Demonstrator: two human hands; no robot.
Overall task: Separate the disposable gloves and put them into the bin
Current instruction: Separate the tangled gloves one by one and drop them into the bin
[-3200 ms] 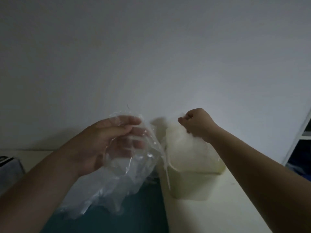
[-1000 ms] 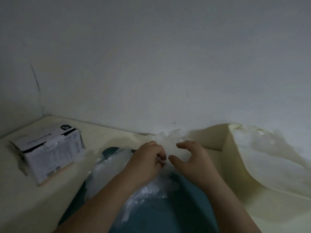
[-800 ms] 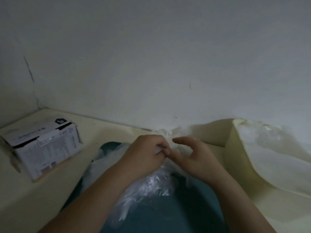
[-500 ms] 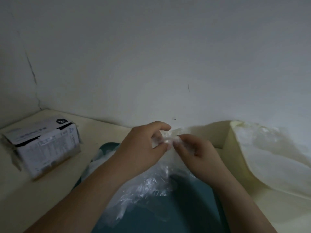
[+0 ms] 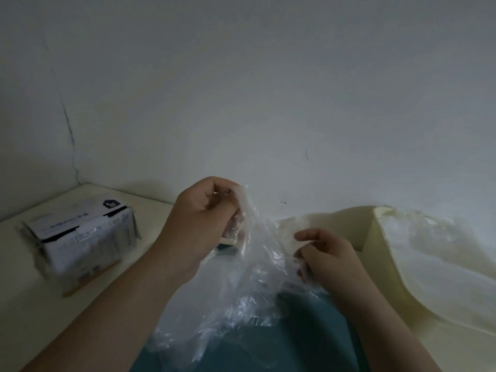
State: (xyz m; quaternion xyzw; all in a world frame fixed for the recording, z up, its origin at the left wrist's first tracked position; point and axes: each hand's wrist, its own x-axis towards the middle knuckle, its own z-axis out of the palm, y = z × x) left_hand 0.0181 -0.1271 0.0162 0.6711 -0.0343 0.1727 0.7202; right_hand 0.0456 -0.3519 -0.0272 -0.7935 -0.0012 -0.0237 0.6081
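Note:
A crumpled bunch of clear disposable gloves (image 5: 241, 299) hangs between my hands over a teal surface (image 5: 281, 350). My left hand (image 5: 204, 224) is raised and pinches the top edge of the bunch. My right hand (image 5: 324, 253) sits lower and to the right, pinching another thin sheet of the same plastic. The cream bin (image 5: 381, 253) stands at the right, with several clear gloves (image 5: 442, 253) lying inside it.
A white and black cardboard box (image 5: 83, 237) lies on the cream tabletop (image 5: 32, 312) at the left. A pale wall (image 5: 268, 89) closes the back and the left corner.
My hands have drawn apart: the left rose with the top of the plastic, the right dropped and shifted right with its sheet. The bunch lifted off the teal surface.

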